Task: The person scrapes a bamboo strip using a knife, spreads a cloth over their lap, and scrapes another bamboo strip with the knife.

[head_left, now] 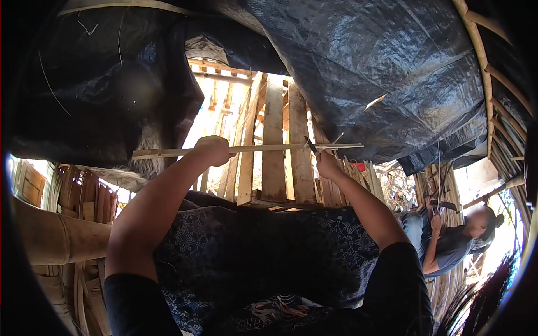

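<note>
A long, pale bamboo strip (263, 148) lies crosswise in front of me, nearly level. My left hand (213, 150) is closed around it left of its middle, and the strip's left end sticks out past my fist. My right hand (329, 165) is closed on a small knife with a dark blade (311, 145). That blade crosses the strip toward its right end, and a thin sliver (338, 138) stands up beside it. The knife's handle is mostly hidden in my fingers.
Wooden slats (273, 134) stand beyond my hands. Dark plastic sheeting (370, 61) hangs at the far right and left. A thick bamboo pole (61, 238) is at my left. Patterned dark cloth (196, 241) covers my lap. Another person (454, 238) works at the right with a blade.
</note>
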Demonstrator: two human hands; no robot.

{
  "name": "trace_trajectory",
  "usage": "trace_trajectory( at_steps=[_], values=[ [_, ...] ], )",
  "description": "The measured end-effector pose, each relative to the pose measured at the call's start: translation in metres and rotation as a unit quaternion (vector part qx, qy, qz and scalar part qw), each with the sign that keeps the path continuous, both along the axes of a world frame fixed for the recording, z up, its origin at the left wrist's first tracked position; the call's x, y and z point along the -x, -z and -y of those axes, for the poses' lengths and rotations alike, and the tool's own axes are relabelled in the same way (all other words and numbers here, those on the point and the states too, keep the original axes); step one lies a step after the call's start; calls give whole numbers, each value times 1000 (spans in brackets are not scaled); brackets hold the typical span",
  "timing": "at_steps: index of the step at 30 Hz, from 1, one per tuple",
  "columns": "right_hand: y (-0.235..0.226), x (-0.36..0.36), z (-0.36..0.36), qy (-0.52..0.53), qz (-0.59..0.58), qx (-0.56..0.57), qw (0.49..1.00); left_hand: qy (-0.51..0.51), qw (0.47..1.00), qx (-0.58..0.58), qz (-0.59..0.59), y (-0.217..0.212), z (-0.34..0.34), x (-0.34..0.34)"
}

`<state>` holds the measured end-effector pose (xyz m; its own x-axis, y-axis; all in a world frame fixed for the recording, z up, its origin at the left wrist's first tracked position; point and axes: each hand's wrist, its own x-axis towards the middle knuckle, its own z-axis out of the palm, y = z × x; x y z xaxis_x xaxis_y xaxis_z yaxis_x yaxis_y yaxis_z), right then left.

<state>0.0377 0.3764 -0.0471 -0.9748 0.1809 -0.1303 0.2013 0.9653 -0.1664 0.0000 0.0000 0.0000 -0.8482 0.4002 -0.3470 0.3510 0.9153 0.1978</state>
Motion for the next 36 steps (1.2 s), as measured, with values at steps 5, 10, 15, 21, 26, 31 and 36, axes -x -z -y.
trace_trajectory(
  at_steps=[5,10,15,21,26,31,36],
  values=[
    [-4,-8,-6,0,18,106,994,-13,1000,-7,-23,-3,-10,-7],
    [-6,-12,10,-39,-1,58,998,-6,999,0,-48,0,-1,-6],
    [-24,-4,-1,98,207,379,896,-2,999,5,-48,2,0,-5],
    [6,9,-26,-51,-15,83,995,0,999,-6,-36,-2,-8,-4],
    [-1,3,-25,43,-63,61,995,-7,999,-2,-37,2,-2,-6],
    [-9,-11,25,117,109,207,965,-2,999,0,-32,8,0,-5],
    [11,-6,-2,-12,-2,126,992,-6,999,8,-38,1,-7,-5]
  ],
)
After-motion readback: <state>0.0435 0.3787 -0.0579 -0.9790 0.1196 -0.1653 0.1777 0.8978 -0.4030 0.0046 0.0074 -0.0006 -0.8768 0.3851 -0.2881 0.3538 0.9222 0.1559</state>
